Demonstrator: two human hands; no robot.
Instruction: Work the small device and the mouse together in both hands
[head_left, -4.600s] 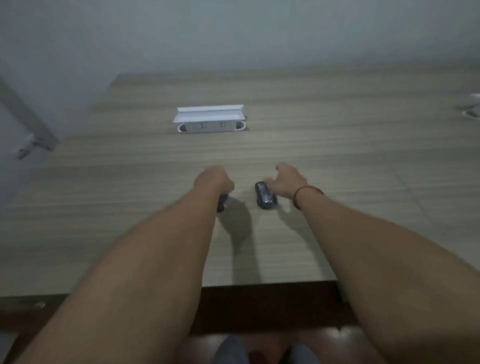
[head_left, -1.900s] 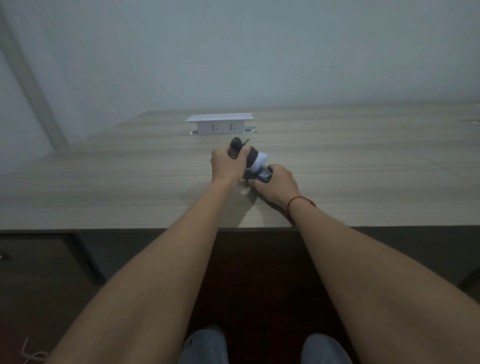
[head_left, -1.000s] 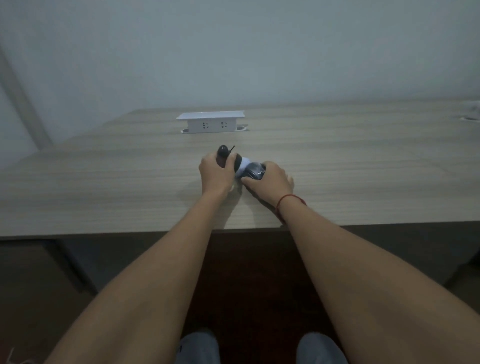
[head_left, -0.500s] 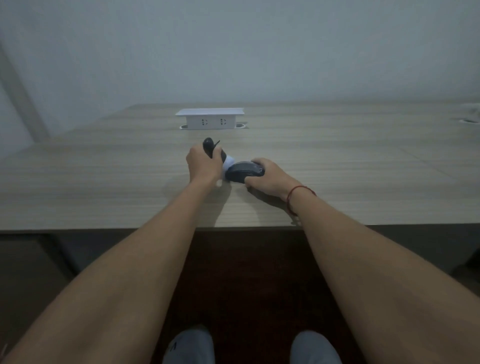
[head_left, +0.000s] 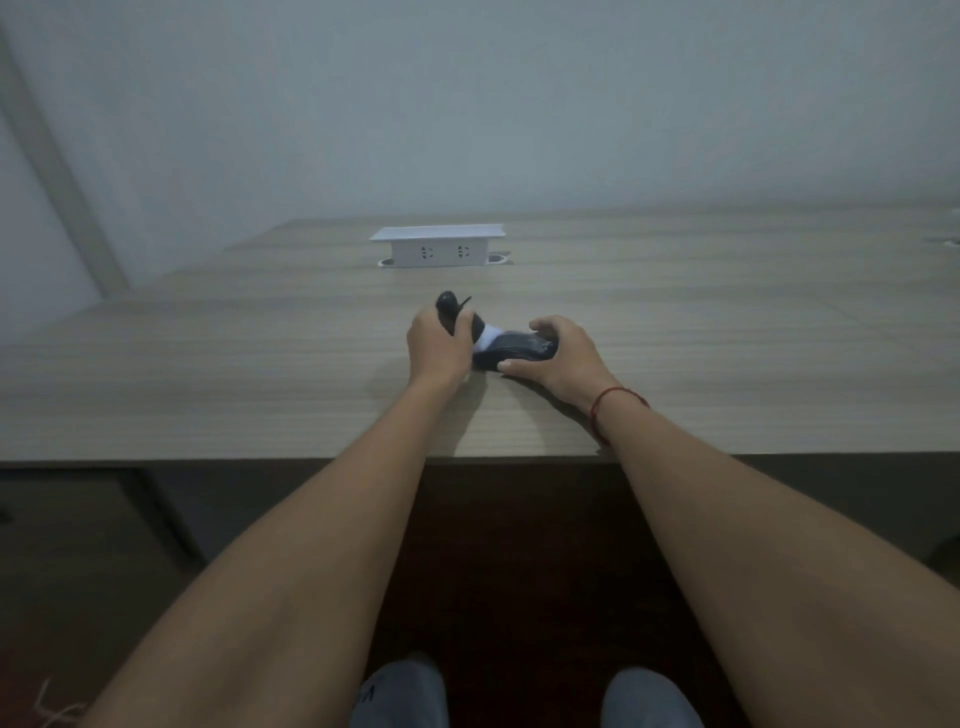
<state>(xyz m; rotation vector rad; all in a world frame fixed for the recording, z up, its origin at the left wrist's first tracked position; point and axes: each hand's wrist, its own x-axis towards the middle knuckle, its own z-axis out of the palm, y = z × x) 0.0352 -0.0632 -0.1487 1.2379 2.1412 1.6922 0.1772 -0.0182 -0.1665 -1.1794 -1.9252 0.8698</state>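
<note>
Head view. A person's two bare forearms reach forward over the near edge of a wood-grain table (head_left: 208, 364). The left hand (head_left: 436, 345) is curled around a dark, rounded object (head_left: 448, 306) whose upper end rises above the knuckles; a thin dark stem projects from that end. A white part (head_left: 487, 335) shows just beside the left hand, between the two hands; whether it belongs to the dark object or to the item at right cannot be told.

The right hand (head_left: 563, 358) grasps a computer mouse (head_left: 519, 351), dark and glossy, which lies low on the table with its long axis running left to right. The fingers curl over its far side and the thumb presses its near side. The mouse's left end touches the white part. A red cord bracelet (head_left: 613, 402) circles the right wrist.

Both hands and their objects sit near the table's front edge, roughly at mid-width. Well beyond them, a white pop-up socket box (head_left: 439, 249) stands upright on the table, its two outlets facing the viewer. A pale wall (head_left: 467, 104) rises behind the table. The person's knees (head_left: 400, 696) appear at the bottom edge.
</note>
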